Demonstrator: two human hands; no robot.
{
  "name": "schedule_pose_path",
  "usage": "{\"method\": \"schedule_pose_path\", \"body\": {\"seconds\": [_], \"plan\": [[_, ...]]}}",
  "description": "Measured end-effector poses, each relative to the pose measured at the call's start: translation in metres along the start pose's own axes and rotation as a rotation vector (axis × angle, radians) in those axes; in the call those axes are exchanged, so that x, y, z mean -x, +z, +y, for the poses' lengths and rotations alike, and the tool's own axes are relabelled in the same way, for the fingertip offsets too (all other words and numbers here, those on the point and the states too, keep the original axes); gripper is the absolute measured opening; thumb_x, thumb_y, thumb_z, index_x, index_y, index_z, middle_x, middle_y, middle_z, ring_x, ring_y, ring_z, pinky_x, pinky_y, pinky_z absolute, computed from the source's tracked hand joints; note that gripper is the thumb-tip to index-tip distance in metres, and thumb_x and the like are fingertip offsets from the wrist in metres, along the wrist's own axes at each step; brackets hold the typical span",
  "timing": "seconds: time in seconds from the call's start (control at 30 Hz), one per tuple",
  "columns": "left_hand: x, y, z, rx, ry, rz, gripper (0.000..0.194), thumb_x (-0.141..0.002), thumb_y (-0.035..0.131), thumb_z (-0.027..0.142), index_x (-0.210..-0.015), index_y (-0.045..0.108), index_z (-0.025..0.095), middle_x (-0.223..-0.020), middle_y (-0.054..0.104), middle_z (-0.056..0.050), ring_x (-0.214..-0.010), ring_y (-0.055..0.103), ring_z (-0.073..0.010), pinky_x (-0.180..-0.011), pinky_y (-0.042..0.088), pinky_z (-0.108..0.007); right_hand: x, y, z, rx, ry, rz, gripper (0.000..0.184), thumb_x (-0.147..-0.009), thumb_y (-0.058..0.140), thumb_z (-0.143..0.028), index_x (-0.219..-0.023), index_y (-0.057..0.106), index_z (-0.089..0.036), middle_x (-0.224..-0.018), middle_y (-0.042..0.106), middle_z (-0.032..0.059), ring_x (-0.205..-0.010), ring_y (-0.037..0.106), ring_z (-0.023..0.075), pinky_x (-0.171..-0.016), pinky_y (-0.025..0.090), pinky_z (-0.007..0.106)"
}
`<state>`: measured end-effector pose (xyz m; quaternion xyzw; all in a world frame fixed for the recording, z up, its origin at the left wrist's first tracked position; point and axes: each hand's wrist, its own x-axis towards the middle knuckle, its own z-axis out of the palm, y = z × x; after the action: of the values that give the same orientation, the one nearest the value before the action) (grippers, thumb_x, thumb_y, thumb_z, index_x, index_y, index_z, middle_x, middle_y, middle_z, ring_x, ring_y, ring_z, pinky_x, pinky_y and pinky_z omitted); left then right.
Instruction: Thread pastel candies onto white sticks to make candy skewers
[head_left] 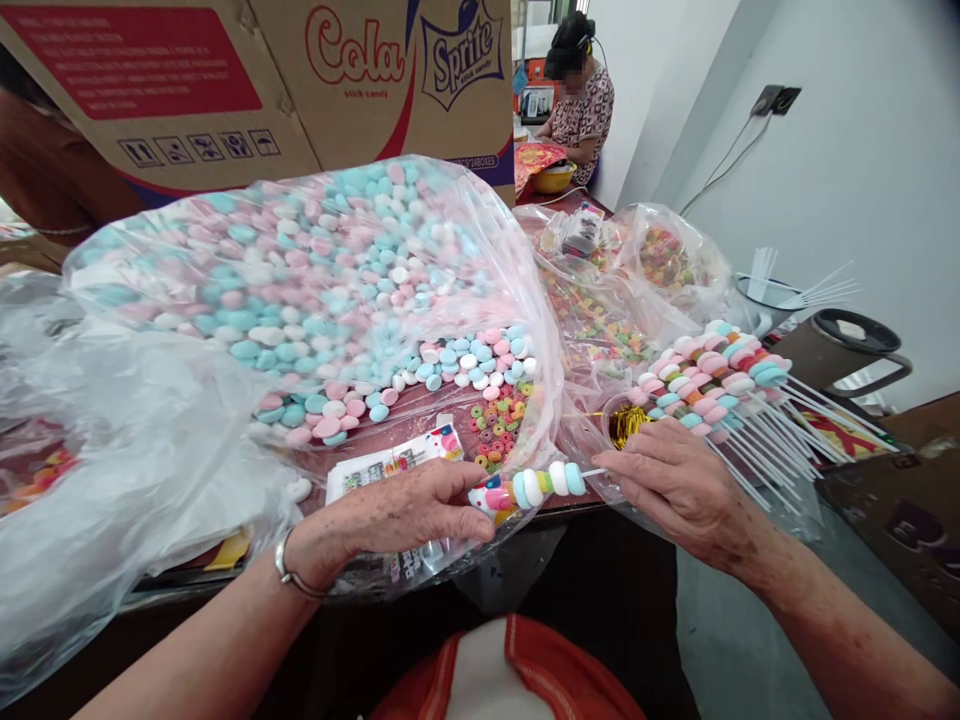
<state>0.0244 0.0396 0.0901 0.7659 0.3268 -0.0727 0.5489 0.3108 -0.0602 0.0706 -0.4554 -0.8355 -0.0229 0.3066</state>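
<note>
A candy skewer [551, 481] of blue, white and coloured pieces on a white stick lies level between my two hands. My left hand [420, 505], wearing a bangle, pinches a printed plastic wrapper [491, 497] that covers the skewer's left end. With its fingertips closed, my right hand [675, 485] grips the bare stick at the other end. Beneath my left hand lies a stack of printed wrappers [360, 478]. Just beyond, small ring candies [499, 425] and loose pastel candies [465, 362] spill from a big clear bag [337, 260].
Finished candy skewers [712, 380] are piled right of my right hand, near gold twist ties [628, 425]. Behind them stand a dark mug [851, 350] and a cup with white sticks [765, 290]. A cardboard box [375, 80] rises behind the bag. Another person [581, 110] sits farther back.
</note>
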Motion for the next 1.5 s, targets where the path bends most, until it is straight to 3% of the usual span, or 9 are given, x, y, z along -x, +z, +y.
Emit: {"method": "schedule_pose_path", "body": {"seconds": [0.13, 0.4, 0.53, 0.63, 0.7, 0.9, 1.13, 1.3, 1.5], "plan": [[-0.007, 0.010, 0.002, 0.251, -0.023, -0.182, 0.024, -0.079, 0.068, 0.039, -0.087, 0.059, 0.019, -0.065, 0.056, 0.005, -0.061, 0.050, -0.0122, -0.055, 0.035, -0.021, -0.004, -0.004, -0.001, -0.042, -0.039, -0.110, 0.019, -0.092, 0.049, -0.014, -0.098, 0.067, -0.017, -0.070, 0.059, 0.0028, -0.070, 0.048, 0.0169, -0.068, 0.034, 0.031], [-0.021, 0.034, 0.005, 0.301, -0.035, -0.262, 0.021, -0.075, 0.071, 0.032, -0.086, 0.057, 0.020, -0.064, 0.059, 0.004, -0.057, 0.053, -0.0119, -0.052, 0.038, -0.021, -0.012, 0.002, -0.001, -0.183, -0.070, -0.325, 0.021, -0.094, 0.047, -0.018, -0.090, 0.068, -0.017, -0.068, 0.054, 0.0009, -0.068, 0.046, 0.0152, -0.068, 0.030, 0.031], [-0.019, 0.037, 0.010, 0.336, 0.018, -0.167, 0.027, -0.076, 0.071, 0.034, -0.094, 0.058, 0.018, -0.069, 0.060, 0.003, -0.062, 0.054, -0.0127, -0.052, 0.038, -0.020, -0.013, 0.002, 0.003, -0.212, -0.023, -0.291, 0.024, -0.093, 0.046, -0.017, -0.085, 0.068, -0.017, -0.066, 0.054, 0.0009, -0.066, 0.046, 0.0145, -0.065, 0.030, 0.029], [-0.011, 0.035, 0.010, 0.289, -0.030, -0.069, 0.040, -0.073, 0.074, 0.038, -0.104, 0.057, 0.019, -0.072, 0.060, 0.003, -0.060, 0.053, -0.0126, -0.049, 0.037, -0.020, -0.012, -0.001, 0.006, -0.245, 0.031, -0.278, 0.026, -0.094, 0.044, -0.018, -0.083, 0.068, -0.017, -0.064, 0.054, 0.0003, -0.064, 0.047, 0.0135, -0.063, 0.030, 0.028], [-0.006, 0.034, 0.009, 0.218, -0.084, -0.042, 0.038, -0.073, 0.074, 0.040, -0.101, 0.057, 0.020, -0.068, 0.058, 0.004, -0.056, 0.051, -0.0122, -0.045, 0.034, -0.020, -0.012, -0.003, 0.007, -0.256, 0.050, -0.292, 0.027, -0.094, 0.044, -0.018, -0.083, 0.068, -0.018, -0.064, 0.055, 0.0001, -0.063, 0.048, 0.0131, -0.063, 0.030, 0.028], [-0.003, 0.036, 0.006, 0.170, -0.126, -0.087, 0.033, -0.071, 0.072, 0.029, -0.099, 0.057, 0.023, -0.067, 0.055, 0.007, -0.048, 0.049, -0.0112, -0.041, 0.036, -0.020, -0.016, -0.004, 0.006, -0.199, 0.043, -0.354, 0.026, -0.095, 0.044, -0.021, -0.087, 0.069, -0.019, -0.067, 0.057, 0.0004, -0.066, 0.049, 0.0138, -0.066, 0.031, 0.028], [-0.006, 0.036, 0.003, 0.100, -0.081, -0.068, 0.034, -0.071, 0.075, 0.037, -0.096, 0.058, 0.022, -0.062, 0.054, 0.007, -0.053, 0.051, -0.0133, -0.045, 0.034, -0.021, -0.018, 0.001, -0.004, -0.217, -0.084, -0.443, 0.025, -0.094, 0.046, -0.019, -0.081, 0.067, -0.019, -0.066, 0.054, -0.0005, -0.066, 0.045, 0.0137, -0.068, 0.030, 0.029], [-0.009, 0.035, 0.010, -0.118, 0.038, -0.001, 0.041, -0.072, 0.076, 0.043, -0.104, 0.063, 0.021, -0.076, 0.060, 0.003, -0.067, 0.052, -0.0167, -0.057, 0.036, -0.024, -0.018, 0.001, -0.002, -0.164, 0.026, -0.324, 0.027, -0.093, 0.044, -0.017, -0.079, 0.067, -0.018, -0.067, 0.056, 0.0011, -0.066, 0.047, 0.0145, -0.065, 0.029, 0.029], [-0.009, 0.038, 0.006, -0.143, 0.078, 0.030, 0.041, -0.072, 0.079, 0.035, -0.105, 0.059, 0.023, -0.089, 0.061, 0.003, -0.079, 0.055, -0.0182, -0.064, 0.036, -0.025, -0.011, 0.014, -0.018, -0.289, 0.053, -0.482, 0.023, -0.093, 0.048, -0.017, -0.078, 0.066, -0.019, -0.065, 0.058, -0.0016, -0.063, 0.049, 0.0122, -0.066, 0.031, 0.028]]}}
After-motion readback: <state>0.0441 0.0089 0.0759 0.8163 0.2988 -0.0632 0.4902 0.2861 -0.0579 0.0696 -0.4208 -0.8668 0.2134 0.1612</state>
